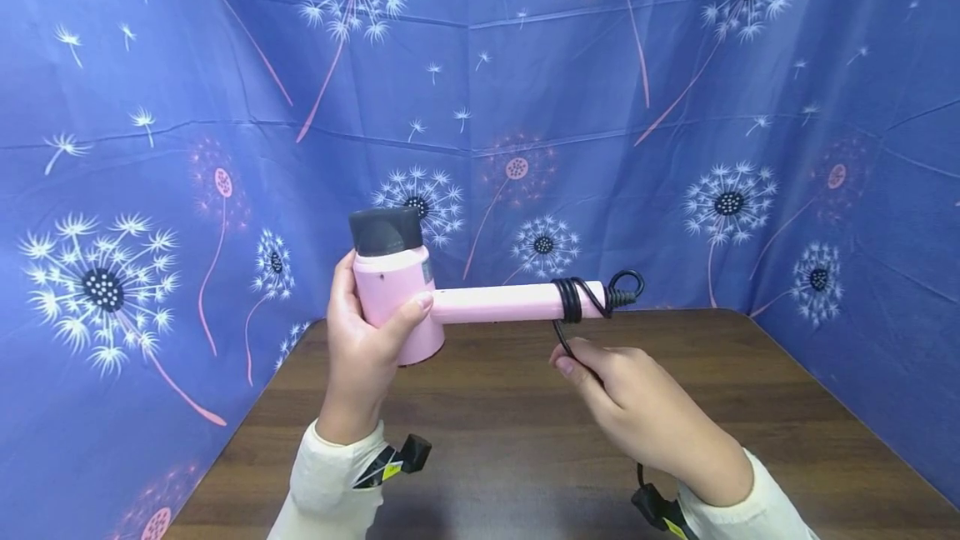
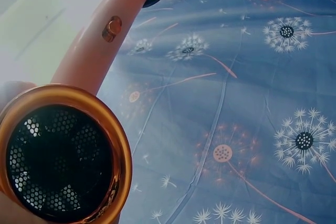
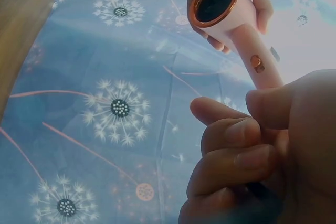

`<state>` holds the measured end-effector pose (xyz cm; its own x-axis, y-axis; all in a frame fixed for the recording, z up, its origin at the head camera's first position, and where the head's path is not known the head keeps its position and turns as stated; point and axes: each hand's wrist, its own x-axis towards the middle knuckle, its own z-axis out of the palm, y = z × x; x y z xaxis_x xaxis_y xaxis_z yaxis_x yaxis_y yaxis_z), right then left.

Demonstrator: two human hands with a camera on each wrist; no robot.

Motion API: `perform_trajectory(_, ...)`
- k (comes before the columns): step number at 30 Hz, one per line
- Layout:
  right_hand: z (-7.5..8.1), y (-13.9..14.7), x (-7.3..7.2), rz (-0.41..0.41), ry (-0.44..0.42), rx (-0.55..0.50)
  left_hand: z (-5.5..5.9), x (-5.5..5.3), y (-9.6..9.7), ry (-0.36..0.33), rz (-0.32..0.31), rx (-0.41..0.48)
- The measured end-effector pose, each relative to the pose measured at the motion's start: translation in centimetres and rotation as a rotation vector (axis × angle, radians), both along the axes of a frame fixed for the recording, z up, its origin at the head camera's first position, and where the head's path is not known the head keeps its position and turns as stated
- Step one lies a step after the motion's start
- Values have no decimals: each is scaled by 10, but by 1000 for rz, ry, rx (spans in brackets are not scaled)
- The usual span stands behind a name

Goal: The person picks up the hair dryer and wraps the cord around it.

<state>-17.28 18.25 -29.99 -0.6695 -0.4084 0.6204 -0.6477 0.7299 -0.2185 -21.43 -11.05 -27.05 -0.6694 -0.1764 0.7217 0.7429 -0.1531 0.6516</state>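
Observation:
A pink hair dryer (image 1: 397, 294) with a black nozzle (image 1: 386, 231) is held up above the table in the head view. My left hand (image 1: 367, 332) grips its barrel, thumb across the front. The handle (image 1: 495, 304) points right, with a black cord (image 1: 572, 300) wound several turns near its end. Below those turns, my right hand (image 1: 645, 407) pinches the cord between thumb and fingers. In the left wrist view, the copper-rimmed intake grille (image 2: 60, 163) and a copper switch (image 2: 112, 28) on the handle show. Curled fingers of the right hand (image 3: 236, 156) fill the right wrist view's lower right.
A brown wooden table (image 1: 495, 440) lies beneath both hands. Blue curtains (image 1: 480, 65) printed with dandelions hang at the back and both sides. Each wrist carries a small black camera mount (image 1: 412, 453) at the pale sleeve (image 1: 330, 473).

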Motion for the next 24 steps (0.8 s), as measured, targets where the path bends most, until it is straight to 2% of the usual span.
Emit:
perform_trajectory(11, 2, -3, 8, -3, -40, 31, 1, -5, -6, 21, 59, 45)
perform_trajectory(24, 11, -4, 23, -22, 26, 66, 1, -7, -8, 8, 37, 54)
